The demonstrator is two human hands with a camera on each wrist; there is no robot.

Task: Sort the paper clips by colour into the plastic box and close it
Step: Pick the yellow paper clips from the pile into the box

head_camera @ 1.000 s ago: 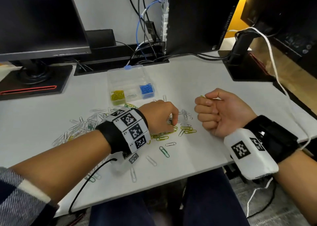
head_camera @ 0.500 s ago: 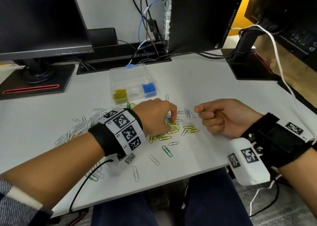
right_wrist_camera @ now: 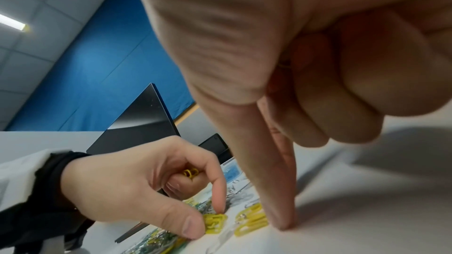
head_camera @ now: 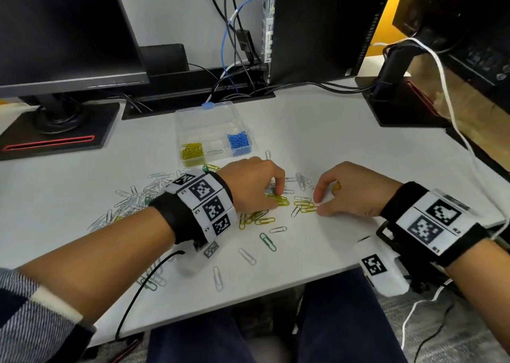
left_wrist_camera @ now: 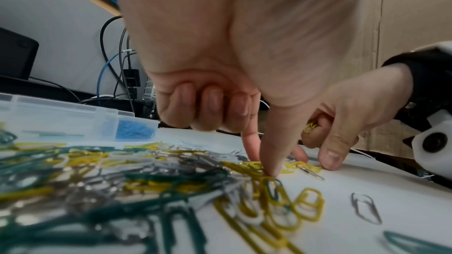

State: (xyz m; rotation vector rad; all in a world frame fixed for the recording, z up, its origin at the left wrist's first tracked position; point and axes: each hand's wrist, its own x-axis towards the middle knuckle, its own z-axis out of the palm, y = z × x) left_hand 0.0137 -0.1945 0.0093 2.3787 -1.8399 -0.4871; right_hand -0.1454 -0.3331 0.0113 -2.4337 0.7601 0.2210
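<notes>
The clear plastic box [head_camera: 193,114] lies open at the back, with yellow clips [head_camera: 191,151] in its left cell and blue clips [head_camera: 239,142] in its right. My left hand [head_camera: 276,198] pinches a yellow clip [right_wrist_camera: 215,221] on the table with thumb and index finger. Its curled fingers hold more yellow clips [right_wrist_camera: 190,172]. My right hand [head_camera: 319,206] sets thumb and index finger on the table beside loose yellow clips [head_camera: 303,206]. Yellow clips [left_wrist_camera: 310,127] are tucked in its curled fingers too.
A mixed heap of silver, green and yellow clips [head_camera: 138,200] spreads left of my left wrist. Single clips [head_camera: 267,241] lie near the table's front edge. Monitor stands [head_camera: 52,131] and cables [head_camera: 237,86] line the back; a white cord [head_camera: 452,120] runs at the right.
My right hand turned from a raised fist to palm down and lowered its thumb and index finger to the table by the yellow clips. My left hand stayed over the clips.
</notes>
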